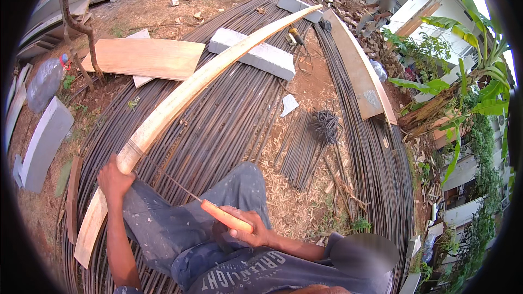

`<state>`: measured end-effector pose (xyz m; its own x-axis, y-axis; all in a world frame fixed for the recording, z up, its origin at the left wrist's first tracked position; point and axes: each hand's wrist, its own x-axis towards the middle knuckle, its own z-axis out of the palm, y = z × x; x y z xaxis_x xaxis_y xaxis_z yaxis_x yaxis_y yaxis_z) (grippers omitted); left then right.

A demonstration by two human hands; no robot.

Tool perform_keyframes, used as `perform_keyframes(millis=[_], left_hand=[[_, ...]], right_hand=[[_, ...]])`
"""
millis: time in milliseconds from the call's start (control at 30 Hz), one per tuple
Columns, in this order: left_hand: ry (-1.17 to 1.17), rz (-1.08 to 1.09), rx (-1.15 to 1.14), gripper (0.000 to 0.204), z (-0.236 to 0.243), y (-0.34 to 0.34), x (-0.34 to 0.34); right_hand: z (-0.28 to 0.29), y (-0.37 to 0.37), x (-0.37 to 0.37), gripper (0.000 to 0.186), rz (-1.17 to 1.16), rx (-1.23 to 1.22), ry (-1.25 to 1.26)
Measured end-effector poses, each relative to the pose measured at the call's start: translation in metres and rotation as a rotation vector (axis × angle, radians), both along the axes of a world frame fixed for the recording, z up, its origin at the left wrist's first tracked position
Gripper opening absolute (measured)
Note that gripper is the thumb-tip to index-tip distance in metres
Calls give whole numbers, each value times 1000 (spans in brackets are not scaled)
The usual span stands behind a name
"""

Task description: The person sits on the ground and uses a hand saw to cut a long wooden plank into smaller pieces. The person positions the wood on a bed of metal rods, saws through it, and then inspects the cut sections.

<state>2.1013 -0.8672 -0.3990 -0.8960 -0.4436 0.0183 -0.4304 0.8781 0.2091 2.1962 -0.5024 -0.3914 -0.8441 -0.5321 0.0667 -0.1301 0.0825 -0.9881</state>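
A long, pale wooden plank (180, 98) runs from beside my left leg up and away to the right, passing over a grey-white block (267, 60). My left hand (115, 178) is closed round the plank near its close end, by my knee. In my right hand (253, 230) is the orange handle of a handsaw (223, 215), held in front of my body. Its thin blade, seen almost edge-on, reaches left to the plank just beyond my left hand. How deep the blade sits in the wood I cannot tell.
Long steel rods (218, 130) spread under the plank. A wide board (144, 57) lies left, another (348, 65) right. Between them are a corded power tool (296, 35) and a dark wire bundle (326, 126). Another person (378, 8) is at the far right, near banana plants (485, 81).
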Motion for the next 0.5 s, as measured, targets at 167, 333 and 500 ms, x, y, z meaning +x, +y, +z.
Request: perform_keyframes(millis=[167,333,500], left_hand=[[17,-3,-29,70,-5,-9,5],[-20,-39,30,61,7,-3,0],[-24,-33,68,61,-1,-10,4]], right_hand=[[5,-7,-3,68,-109,-70,-30],[22,-13,-3,69,-203,-202,-51],[30,-25,-16,70,-143,-173,-33]])
